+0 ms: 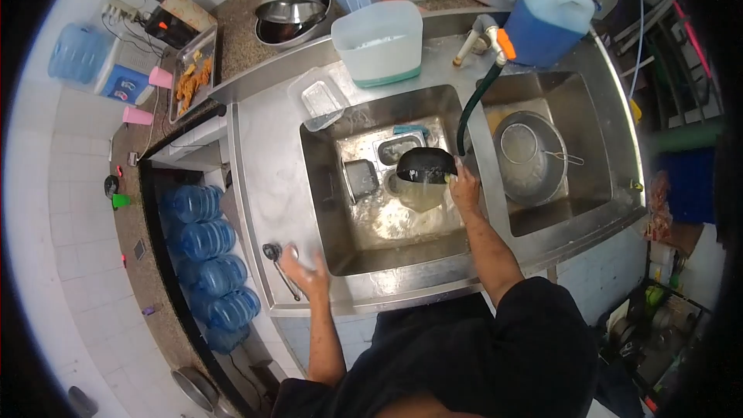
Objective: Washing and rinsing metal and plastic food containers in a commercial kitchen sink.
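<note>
My right hand (pixel 466 187) grips the rim of a black bowl (pixel 426 165), tilted over the left basin (pixel 395 261) of a steel sink. A bit of yellow-green shows at those fingers, too small to name. Under the bowl, steel pans (pixel 361 179) and a second pan (pixel 399 148) sit in shallow water. My left hand (pixel 306 271), blurred, is over the sink's left ledge with fingers apart. Close beside it is a black ladle (pixel 271 252) with a long thin handle; whether the hand touches it cannot be made out.
A dark green hose (pixel 479 105) hangs from the orange-handled tap (pixel 504 43). The right basin holds a metal pot (pixel 540 183) and a wire strainer (pixel 519 144). Behind stand a plastic tub (pixel 380 49) and a blue-liquid jug (pixel 543 26). A clear container (pixel 318 98) overhangs the left basin's corner.
</note>
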